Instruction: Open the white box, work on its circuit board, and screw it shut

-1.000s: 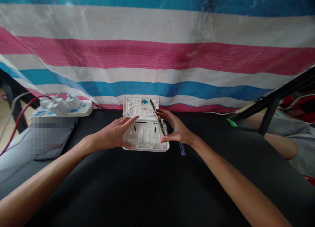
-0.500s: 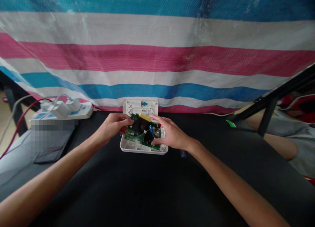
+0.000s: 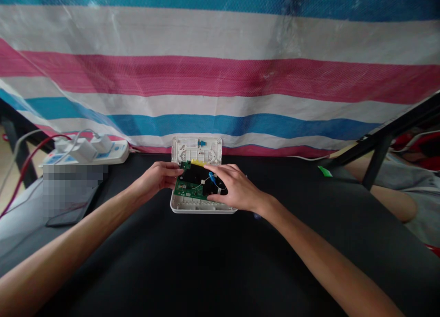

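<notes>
A green circuit board (image 3: pixel 187 191) with a black plate, yellow ports along its far edge and a blue connector (image 3: pixel 212 178) on a thin white wire sits over a white plastic housing (image 3: pixel 202 208). My left hand (image 3: pixel 161 175) pinches the board's left edge between thumb and fingers. Across the right part of the board, my right hand (image 3: pixel 237 186) grips it, thumb at the near edge and fingers at the far edge. Its right end is hidden under that hand. Behind stands a white cover (image 3: pixel 195 147) with vent slots and a small blue part.
On the left are a white power strip (image 3: pixel 113 153) with plugs and cables, and a dark flat device (image 3: pixel 65 218), partly pixelated. A green scrap (image 3: pixel 325 172) lies to the right. Striped sheeting (image 3: pixel 220 79) hangs behind the black table (image 3: pixel 206 262). Another person's leg (image 3: pixel 395 202) shows at right.
The circuit board has turned to lie straighter with the housing. My right hand has shifted further over its right part, and my left hand still holds the left edge.
</notes>
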`<state>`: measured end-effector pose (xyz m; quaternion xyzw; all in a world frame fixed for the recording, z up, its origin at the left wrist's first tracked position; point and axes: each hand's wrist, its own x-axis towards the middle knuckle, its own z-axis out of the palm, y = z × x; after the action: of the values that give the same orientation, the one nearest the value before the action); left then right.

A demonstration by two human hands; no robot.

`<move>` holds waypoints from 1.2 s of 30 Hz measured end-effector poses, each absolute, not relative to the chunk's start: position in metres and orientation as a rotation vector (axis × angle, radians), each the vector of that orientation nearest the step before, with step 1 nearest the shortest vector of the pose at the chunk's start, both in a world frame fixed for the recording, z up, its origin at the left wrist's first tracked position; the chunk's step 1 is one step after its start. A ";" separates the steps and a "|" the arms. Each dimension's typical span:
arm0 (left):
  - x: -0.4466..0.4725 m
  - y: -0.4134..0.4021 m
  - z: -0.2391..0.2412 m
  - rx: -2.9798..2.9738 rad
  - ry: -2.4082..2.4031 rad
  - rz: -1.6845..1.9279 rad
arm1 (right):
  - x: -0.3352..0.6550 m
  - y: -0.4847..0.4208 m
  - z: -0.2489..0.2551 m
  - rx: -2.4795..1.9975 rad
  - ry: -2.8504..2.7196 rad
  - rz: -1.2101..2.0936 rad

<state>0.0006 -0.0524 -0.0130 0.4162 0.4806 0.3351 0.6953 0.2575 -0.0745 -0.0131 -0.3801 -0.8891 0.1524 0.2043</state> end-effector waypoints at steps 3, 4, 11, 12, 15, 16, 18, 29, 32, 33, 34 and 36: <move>0.001 -0.052 -0.013 0.939 1.039 0.709 | 0.259 -0.072 -0.016 -1.038 -2.462 0.429; 0.000 -0.052 -0.013 0.949 1.039 0.698 | 0.259 -0.071 -0.017 -1.040 -2.441 0.444; 0.002 -0.061 -0.004 1.738 1.388 0.767 | 0.260 -0.068 -0.017 -1.053 -2.274 0.601; 0.003 -0.065 -0.001 1.913 1.449 0.805 | 0.260 -0.069 -0.016 -1.057 -2.270 0.615; 0.005 -0.074 0.004 2.316 1.414 0.722 | 0.259 -0.069 -0.015 -1.086 -2.306 0.609; 0.006 -0.077 0.004 2.417 1.344 0.613 | 0.259 -0.069 -0.016 -1.088 -2.332 0.600; 0.007 -0.080 0.000 2.573 1.199 0.348 | 0.258 -0.068 -0.018 -1.072 -2.378 0.583; 0.004 -0.074 -0.022 2.672 1.155 0.062 | 0.255 -0.070 -0.018 -1.057 -2.432 0.619; 0.003 -0.073 -0.023 2.668 1.163 0.083 | 0.256 -0.071 -0.015 -1.061 -2.433 0.655; 0.003 -0.072 -0.024 2.665 1.168 0.090 | 0.257 -0.070 -0.015 -1.064 -2.443 0.661; 0.003 -0.071 -0.024 2.661 1.172 0.095 | 0.257 -0.070 -0.015 -1.071 -2.453 0.662; 0.002 -0.069 -0.024 2.656 1.175 0.105 | 0.257 -0.068 -0.015 -1.085 -2.474 0.658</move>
<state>0.0024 -0.0694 -0.0241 0.9076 0.4015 0.0357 0.1176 0.2573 -0.0676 -0.0153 -0.3837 -0.8753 0.2330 0.1796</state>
